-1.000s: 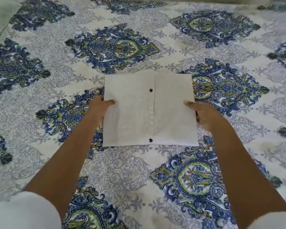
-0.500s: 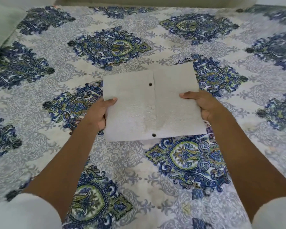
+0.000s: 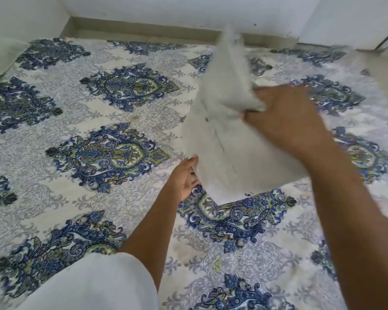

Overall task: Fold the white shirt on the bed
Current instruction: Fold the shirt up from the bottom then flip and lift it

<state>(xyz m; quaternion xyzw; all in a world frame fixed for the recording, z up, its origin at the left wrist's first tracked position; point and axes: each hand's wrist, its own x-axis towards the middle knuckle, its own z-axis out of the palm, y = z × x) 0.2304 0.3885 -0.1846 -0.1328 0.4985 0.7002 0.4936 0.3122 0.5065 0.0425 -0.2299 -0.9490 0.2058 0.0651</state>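
1. White shirt [image 3: 222,142] was a folded packet held up off the bed [image 3: 121,220], right of centre, tilted with one corner pointing far and up, edges blurred
2. Right hand [image 3: 285,121] was clenched on the shirt's right edge, cloth bunched inside the curled fingers
3. Left hand [image 3: 184,175] was at the near-left edge, thumb on the front, fingers hidden behind the cloth; read as a light pinch
4. Step judged as turning or re-laying the packet: keep both edges taut so layers don't slip, ease the right-side bunch, set it down flat, then smooth
5. Around: pale cloth [image 3: 0,59] at far left, blurred pale fabric [image 3: 385,86] at far right, wall [image 3: 188,10] beyond
6. Likely obstruction was only the person's own right forearm crossing the near-right of the bed
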